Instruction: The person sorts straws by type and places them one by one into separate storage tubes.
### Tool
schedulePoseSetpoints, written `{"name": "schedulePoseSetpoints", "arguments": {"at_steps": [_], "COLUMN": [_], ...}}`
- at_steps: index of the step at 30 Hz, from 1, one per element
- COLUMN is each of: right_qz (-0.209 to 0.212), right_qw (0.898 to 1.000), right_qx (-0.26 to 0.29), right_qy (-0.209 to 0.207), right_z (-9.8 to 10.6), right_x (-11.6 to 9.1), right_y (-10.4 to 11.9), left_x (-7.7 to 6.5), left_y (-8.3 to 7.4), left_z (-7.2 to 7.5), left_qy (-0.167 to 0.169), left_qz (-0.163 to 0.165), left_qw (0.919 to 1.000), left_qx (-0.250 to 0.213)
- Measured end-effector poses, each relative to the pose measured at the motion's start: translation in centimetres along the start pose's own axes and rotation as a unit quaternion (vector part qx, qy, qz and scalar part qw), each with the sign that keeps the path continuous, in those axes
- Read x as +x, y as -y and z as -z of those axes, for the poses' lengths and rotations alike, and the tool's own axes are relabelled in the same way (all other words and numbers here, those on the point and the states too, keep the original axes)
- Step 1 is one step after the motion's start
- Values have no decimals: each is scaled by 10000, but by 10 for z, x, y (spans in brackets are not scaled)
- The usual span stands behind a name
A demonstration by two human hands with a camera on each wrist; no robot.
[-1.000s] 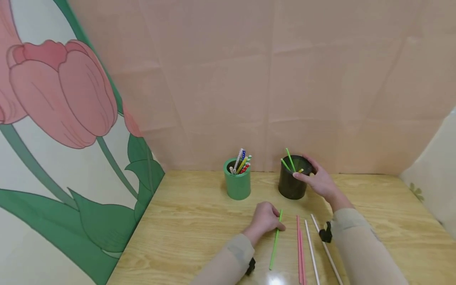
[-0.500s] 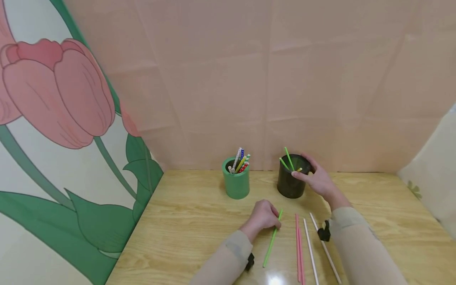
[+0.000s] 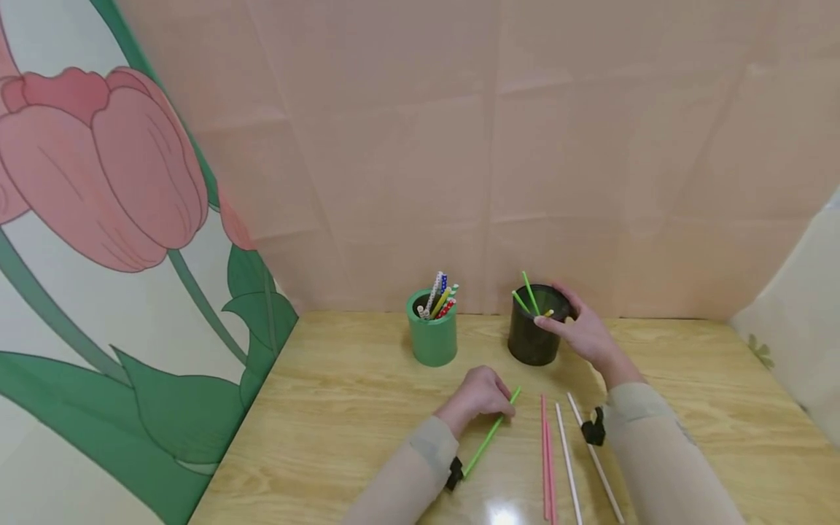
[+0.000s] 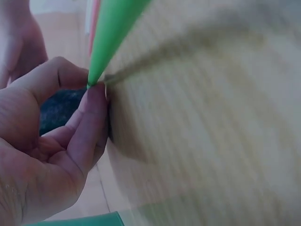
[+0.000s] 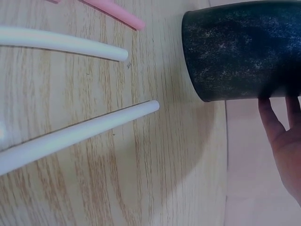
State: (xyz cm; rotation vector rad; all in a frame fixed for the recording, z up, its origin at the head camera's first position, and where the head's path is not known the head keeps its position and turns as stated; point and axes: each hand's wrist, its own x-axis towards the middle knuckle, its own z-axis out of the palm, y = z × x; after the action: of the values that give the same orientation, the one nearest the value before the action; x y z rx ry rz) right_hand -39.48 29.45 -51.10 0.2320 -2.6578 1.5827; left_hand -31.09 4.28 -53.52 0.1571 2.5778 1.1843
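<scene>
Leaning straws (image 3: 530,293) in cup (image 3: 533,344), head view only

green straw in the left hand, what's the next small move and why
Probably lift the green straw up and over towards the black cup: the left hand pinches it near its far end, the right hand grips the cup at its rim, and two other green straws lean inside.
</scene>
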Motion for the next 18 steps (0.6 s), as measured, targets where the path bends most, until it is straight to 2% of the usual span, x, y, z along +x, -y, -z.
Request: {"name": "schedulePoseSetpoints", "arguments": {"at_steps": [6,13,18], "right_qz": [57,70,106], "right_qw": [10000,9999,9999], "right_qx": [-61,-67,26], "right_qy": [-9,-66,-77], "right_z": [0,1,-1], "right_x": [0,-3,-4], "right_y": [2,5,5], "left_x": [1,5,7], "left_y": [2,11,18], "left_z": [9,13,15], "left_qy": [318,440,667], "left_qz": [9,-98,-179], "left_qw": [9984,9956,9895], "left_qx": [-463,-827,-1269]}}
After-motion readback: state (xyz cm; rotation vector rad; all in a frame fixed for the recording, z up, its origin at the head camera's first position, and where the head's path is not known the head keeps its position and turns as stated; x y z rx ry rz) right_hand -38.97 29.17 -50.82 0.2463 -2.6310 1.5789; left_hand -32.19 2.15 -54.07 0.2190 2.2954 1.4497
